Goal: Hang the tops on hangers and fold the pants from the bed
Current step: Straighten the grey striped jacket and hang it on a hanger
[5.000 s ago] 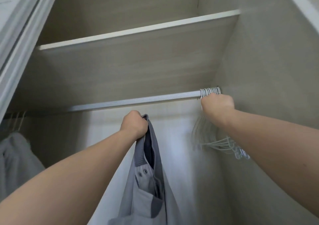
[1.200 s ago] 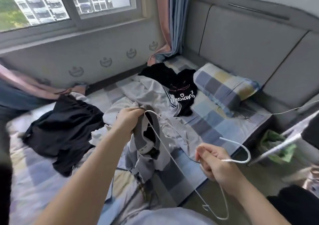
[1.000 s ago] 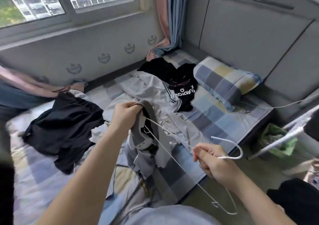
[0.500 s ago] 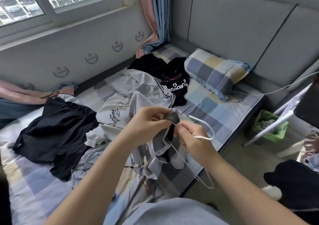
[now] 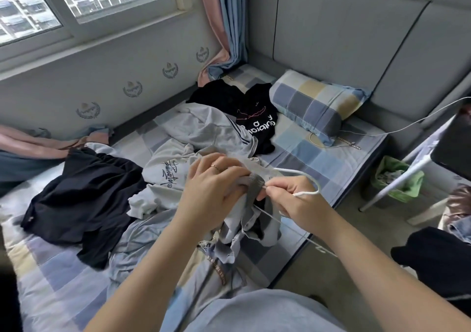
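My left hand grips the dark ribbed collar of a grey polo shirt held above the bed. Close beside it, my right hand pinches a white wire hanger just below its hook, and the hanger's shoulder wire runs down into the shirt's neck opening. The shirt's body hangs crumpled under my hands. On the checked bed sheet lie a pale grey printed top, a grey jacket with striped trim, a black printed tee and a black garment.
A checked pillow lies against the grey padded headboard. A white cable crosses the bed's corner. On the floor at the right stand a green-lined bin, a white rack leg and a dark pile.
I turned from the wardrobe to the bed carrying the shirt and one hanger. In the last second my right hand brought the hanger up against the collar in my left hand.
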Demonstrator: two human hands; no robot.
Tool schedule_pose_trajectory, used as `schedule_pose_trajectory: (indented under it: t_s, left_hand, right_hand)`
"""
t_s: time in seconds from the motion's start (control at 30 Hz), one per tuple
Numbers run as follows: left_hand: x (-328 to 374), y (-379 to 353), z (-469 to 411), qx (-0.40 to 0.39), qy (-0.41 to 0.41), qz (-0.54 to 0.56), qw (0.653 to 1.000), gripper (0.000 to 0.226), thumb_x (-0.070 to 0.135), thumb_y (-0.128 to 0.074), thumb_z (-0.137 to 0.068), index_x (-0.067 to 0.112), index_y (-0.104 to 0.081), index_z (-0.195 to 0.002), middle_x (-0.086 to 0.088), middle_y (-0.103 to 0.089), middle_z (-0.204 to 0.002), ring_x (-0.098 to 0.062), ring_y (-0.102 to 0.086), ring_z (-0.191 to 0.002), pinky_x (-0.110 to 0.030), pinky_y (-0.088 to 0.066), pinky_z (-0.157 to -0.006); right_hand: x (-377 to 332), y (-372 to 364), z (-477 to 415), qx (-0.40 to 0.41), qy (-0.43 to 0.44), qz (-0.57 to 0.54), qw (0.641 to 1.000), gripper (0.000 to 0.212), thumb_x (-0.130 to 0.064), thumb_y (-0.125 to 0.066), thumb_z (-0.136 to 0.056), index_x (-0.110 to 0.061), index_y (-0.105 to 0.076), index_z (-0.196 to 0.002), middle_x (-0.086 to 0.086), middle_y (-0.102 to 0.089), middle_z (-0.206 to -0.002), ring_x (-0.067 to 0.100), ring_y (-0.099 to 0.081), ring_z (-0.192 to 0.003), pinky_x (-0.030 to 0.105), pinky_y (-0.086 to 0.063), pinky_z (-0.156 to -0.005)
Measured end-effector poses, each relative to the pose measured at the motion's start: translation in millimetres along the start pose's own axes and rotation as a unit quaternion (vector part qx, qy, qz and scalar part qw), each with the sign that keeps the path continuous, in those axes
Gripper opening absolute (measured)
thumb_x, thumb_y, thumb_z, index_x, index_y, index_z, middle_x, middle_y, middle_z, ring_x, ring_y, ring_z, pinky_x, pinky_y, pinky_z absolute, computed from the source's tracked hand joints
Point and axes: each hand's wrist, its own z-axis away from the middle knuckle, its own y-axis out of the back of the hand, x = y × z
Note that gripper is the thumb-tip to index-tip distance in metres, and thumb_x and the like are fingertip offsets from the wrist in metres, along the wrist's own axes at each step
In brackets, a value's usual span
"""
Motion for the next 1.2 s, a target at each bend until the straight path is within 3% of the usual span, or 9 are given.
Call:
schedule_pose_trajectory:
  t_s: [0.13,0.2,0.3,0.4,0.53,0.67,0.87,1.0,1.2]
  left_hand:
    - [-12.8,-1.4,6.2,-0.03,0.013,0.03,0.999,0.016,0.026,-0.06,-0.095,0.018,-0.074,-0.099,0.008,-0.071,-0.089,-0.025,-0.066,-0.085,-0.04,-0.052,-0.076]
    - [-21.0,-4.2,16.3,0.002,0.071,0.072,0.995,0.01,0.013,-0.065,-0.095,0.015,-0.069,-0.086,0.015,-0.06,-0.076,-0.017,-0.059,-0.074,-0.034,-0.048,-0.065]
    - [-26.2,-5.2,30.9,0.056,0.165,0.159,0.972,0.04,0.005,-0.062,-0.096,0.025,-0.045,-0.066,0.014,-0.038,-0.056,-0.004,-0.038,-0.056,-0.021,-0.032,-0.055]
    - [-17.5,-3.1,37.4,0.074,0.194,0.219,0.953,0.053,0.007,-0.06,-0.098,0.039,-0.037,-0.063,0.014,-0.04,-0.056,-0.005,-0.035,-0.053,-0.016,-0.028,-0.052]
    - [-7.1,3.5,34.6,0.09,0.188,0.247,0.946,0.049,0.006,-0.062,-0.097,0.034,-0.037,-0.064,0.012,-0.035,-0.056,-0.004,-0.032,-0.055,-0.017,-0.026,-0.051]
    - [-11.8,10.1,39.7,0.103,0.192,0.262,0.94,0.044,0.005,-0.06,-0.093,0.025,-0.036,-0.061,0.011,-0.03,-0.056,-0.006,-0.029,-0.056,-0.022,-0.023,-0.053]
    - [-17.4,6.9,45.0,0.12,0.255,0.262,0.923,0.05,0.01,-0.06,-0.091,0.036,-0.038,-0.054,0.012,-0.032,-0.049,-0.005,-0.029,-0.05,-0.018,-0.021,-0.049]
    - [-21.6,5.1,46.3,0.112,0.298,0.315,0.894,0.018,0.019,-0.061,-0.097,0.032,-0.073,-0.099,0.011,-0.06,-0.062,0.006,-0.052,-0.055,-0.02,-0.034,-0.051]
    - [-29.6,1.4,51.8,0.133,0.293,0.322,0.89,0.017,0.02,-0.064,-0.097,0.024,-0.072,-0.112,0.02,-0.053,-0.059,0.004,-0.044,-0.047,-0.007,-0.032,-0.049]
  right_hand:
    - [-4.4,0.8,-1.7,0.073,0.061,0.102,0.99,0.018,-0.02,-0.062,-0.094,-0.015,-0.074,-0.081,-0.007,-0.063,-0.062,0.007,-0.051,-0.052,0.019,-0.037,-0.053]
    - [-4.8,5.9,-1.6,0.19,0.12,0.188,0.956,0.007,-0.011,-0.069,-0.092,-0.016,-0.073,-0.095,-0.009,-0.069,-0.089,0.006,-0.062,-0.082,0.015,-0.045,-0.075]
    - [2.5,11.1,3.0,0.267,0.165,0.236,0.92,0.017,-0.008,-0.067,-0.092,-0.017,-0.069,-0.106,-0.011,-0.066,-0.103,0.012,-0.06,-0.102,0.021,-0.046,-0.091]
    - [15.7,-6.6,2.1,0.096,0.066,0.159,0.98,0.023,-0.006,-0.063,-0.094,-0.023,-0.07,-0.108,-0.012,-0.072,-0.101,0.009,-0.066,-0.094,0.023,-0.053,-0.083]
    - [46.4,-51.5,-7.3,-0.073,-0.023,0.196,0.978,0.046,-0.018,-0.066,-0.093,-0.026,-0.055,-0.138,-0.011,-0.061,-0.13,0.005,-0.055,-0.121,0.026,-0.045,-0.102]
    - [57.4,-65.5,-12.0,-0.098,-0.023,0.246,0.964,0.044,-0.028,-0.064,-0.089,-0.052,-0.044,-0.12,-0.031,-0.058,-0.101,-0.005,-0.057,-0.09,0.014,-0.045,-0.076]
    - [60.8,-90.0,-9.4,-0.073,0.017,0.255,0.964,0.039,-0.046,-0.067,-0.08,-0.033,-0.047,-0.11,-0.014,-0.06,-0.103,0.015,-0.056,-0.1,0.039,-0.045,-0.088]
    - [69.5,-107.8,-6.6,-0.027,-0.011,0.262,0.965,0.023,-0.031,-0.063,-0.085,-0.026,-0.045,-0.098,-0.01,-0.055,-0.077,0.021,-0.057,-0.072,0.04,-0.047,-0.064]
    - [98.2,-82.4,-14.3,-0.004,-0.093,0.405,0.91,0.02,-0.024,-0.054,-0.088,-0.026,-0.037,-0.079,-0.013,-0.043,-0.065,0.028,-0.054,-0.079,0.038,-0.031,-0.086]
